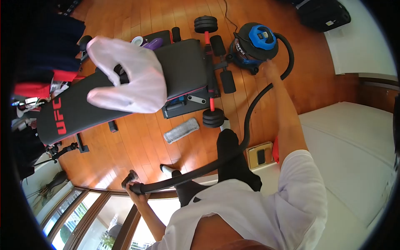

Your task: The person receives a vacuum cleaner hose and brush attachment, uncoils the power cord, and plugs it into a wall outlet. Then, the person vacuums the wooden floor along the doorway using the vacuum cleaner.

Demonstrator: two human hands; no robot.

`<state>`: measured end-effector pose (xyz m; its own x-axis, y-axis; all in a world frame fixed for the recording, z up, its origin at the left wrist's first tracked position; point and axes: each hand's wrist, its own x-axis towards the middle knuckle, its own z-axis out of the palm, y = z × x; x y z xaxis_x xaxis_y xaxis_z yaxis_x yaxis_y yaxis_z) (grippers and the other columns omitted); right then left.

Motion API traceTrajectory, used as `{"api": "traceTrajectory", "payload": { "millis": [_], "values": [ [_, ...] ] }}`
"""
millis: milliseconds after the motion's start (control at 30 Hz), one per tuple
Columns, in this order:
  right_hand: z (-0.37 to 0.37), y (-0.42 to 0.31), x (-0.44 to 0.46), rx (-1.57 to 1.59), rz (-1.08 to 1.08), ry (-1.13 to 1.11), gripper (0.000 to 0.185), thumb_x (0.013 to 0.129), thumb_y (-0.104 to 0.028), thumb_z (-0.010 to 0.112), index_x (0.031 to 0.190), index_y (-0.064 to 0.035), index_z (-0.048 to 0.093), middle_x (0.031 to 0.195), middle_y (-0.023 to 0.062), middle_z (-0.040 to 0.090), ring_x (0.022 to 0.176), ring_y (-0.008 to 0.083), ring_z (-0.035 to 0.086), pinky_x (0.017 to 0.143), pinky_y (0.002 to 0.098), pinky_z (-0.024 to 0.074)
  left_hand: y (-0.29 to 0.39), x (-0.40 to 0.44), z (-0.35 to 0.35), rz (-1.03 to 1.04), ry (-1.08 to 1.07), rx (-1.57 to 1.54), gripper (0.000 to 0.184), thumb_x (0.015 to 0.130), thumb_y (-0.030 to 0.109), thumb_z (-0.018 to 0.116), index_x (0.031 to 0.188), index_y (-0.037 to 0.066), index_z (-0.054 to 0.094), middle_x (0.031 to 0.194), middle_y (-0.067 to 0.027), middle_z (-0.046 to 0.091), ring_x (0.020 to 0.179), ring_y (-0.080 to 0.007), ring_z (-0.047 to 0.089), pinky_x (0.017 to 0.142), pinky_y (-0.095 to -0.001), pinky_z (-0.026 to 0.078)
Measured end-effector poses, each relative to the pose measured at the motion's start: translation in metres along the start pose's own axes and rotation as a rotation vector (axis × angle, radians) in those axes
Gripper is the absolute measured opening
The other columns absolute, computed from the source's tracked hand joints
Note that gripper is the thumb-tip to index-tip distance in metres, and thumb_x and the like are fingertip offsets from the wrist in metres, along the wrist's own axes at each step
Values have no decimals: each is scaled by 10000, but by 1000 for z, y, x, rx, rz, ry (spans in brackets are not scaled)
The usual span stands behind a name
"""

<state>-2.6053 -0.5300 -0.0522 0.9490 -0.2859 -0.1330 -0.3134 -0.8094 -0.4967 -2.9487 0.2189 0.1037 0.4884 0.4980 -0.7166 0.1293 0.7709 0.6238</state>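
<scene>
The black hose (196, 170) curves out from the vacuum cleaner (255, 46), crossing in front of the person's legs (228, 141), with its far end well to the near left of the vacuum cleaner. There the left hand (134, 189) has its fingers wrapped round that end, just beside a dark nozzle-like piece (130, 176) too small to identify. The right hand (271, 70) is blurred at the near edge of the vacuum cleaner, beside the hose; whether its fingers are spread or gripping, I cannot tell.

Judging by how things lie, the machine is set out and the hose fitted. The hose is in hand rather than put away, so work with it looks unfinished. Whether the machine is running is impossible to say.

Left of the vacuum cleaner stands a padded black surface (183, 68) bearing a pale pink U-shaped thing (146, 81). Nearer the person than the vacuum cleaner, and to its left, a grey fluffy pad (181, 130) lies on the wooden floor (141, 155). A power cord (228, 16) runs beyond it, and a black case (323, 14) stands to its far right.
</scene>
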Motion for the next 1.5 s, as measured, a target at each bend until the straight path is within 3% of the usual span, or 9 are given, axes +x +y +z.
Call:
{"api": "traceTrajectory", "payload": {
  "millis": [133, 333, 433, 500, 667, 833, 1300, 1433, 1500],
  "values": [
    [19, 47, 124, -57, 48, 249, 640, 806, -163, 636, 1346, -1, 332, 1356, 259, 363, 1225, 424, 385, 1008, 455, 362, -34, -19, 62, 115, 27, 101, 136, 886, 207, 568, 825, 104, 504, 707, 7, 534, 675, -141, 551, 674, -287, 507],
    [39, 68, 227, -275, 99, 237, 613, 871, -197, 564, 1383, -26, 273, 1364, 239, 372, 1239, 419, 371, 1011, 489, 347, -64, -34, 106, 197, 133, 74, 141, 889, 205, 557, 818, 99, 496, 705, -2, 523, 676, -135, 546, 683, -281, 505],
    [50, 89, 261, -179, 25, 253, 559, 915, -265, 489, 1389, -55, 281, 1333, 232, 409, 1216, 409, 401, 982, 485, 372, -73, -39, 115, 237, 187, 111, 139, 871, 203, 576, 804, 105, 505, 697, -11, 535, 664, -154, 548, 681, -295, 509],
    [31, 74, 257, -164, 162, 163, 518, 941, -303, 426, 1396, -100, 286, 1289, 232, 448, 1184, 399, 435, 948, 487, 391, -77, -39, 117, 263, 147, 167, 140, 884, 194, 550, 808, 97, 484, 695, -13, 504, 670, -143, 528, 680, -286, 497],
    [31, 91, 256, -299, 17, 208, 491, 905, -239, 493, 1353, -96, 351, 1135, 251, 531, 1027, 407, 541, 843, 483, 453, -90, -49, 131, 256, 138, 117, 148, 855, 217, 576, 797, 114, 486, 685, -3, 496, 638, -148, 512, 609, -295, 476],
    [18, 79, 203, -262, 8, 149, 455, 850, -182, 589, 1259, -54, 435, 991, 253, 583, 927, 409, 580, 787, 478, 473, -100, -51, 134, 276, 144, 81, 131, 858, 194, 577, 818, 102, 493, 688, -21, 498, 632, -158, 503, 616, -282, 476],
    [26, 99, -23, -239, 207, 72, 514, 882, -176, 569, 1326, 14, 395, 968, 276, 589, 895, 393, 589, 777, 434, 482, -90, -52, 128, 224, 100, 31, 121, 847, 153, 572, 829, 68, 489, 706, -30, 509, 647, -148, 511, 656, -275, 477],
    [32, 100, -84, -218, 321, 11, 540, 887, -187, 563, 1345, 16, 360, 1019, 279, 583, 938, 390, 584, 801, 437, 473, -86, -57, 123, 180, 73, -9, 128, 847, 167, 582, 831, 78, 492, 702, -25, 508, 652, -156, 516, 648, -278, 477],
    [36, 98, -118, -170, 382, 28, 547, 891, -189, 556, 1353, 16, 346, 1076, 279, 574, 979, 383, 576, 827, 433, 464, -81, -56, 110, 155, 48, 7, 154, 848, 215, 607, 832, 106, 500, 693, -6, 502, 664, -161, 518, 631, -323, 474]
  ]
}}
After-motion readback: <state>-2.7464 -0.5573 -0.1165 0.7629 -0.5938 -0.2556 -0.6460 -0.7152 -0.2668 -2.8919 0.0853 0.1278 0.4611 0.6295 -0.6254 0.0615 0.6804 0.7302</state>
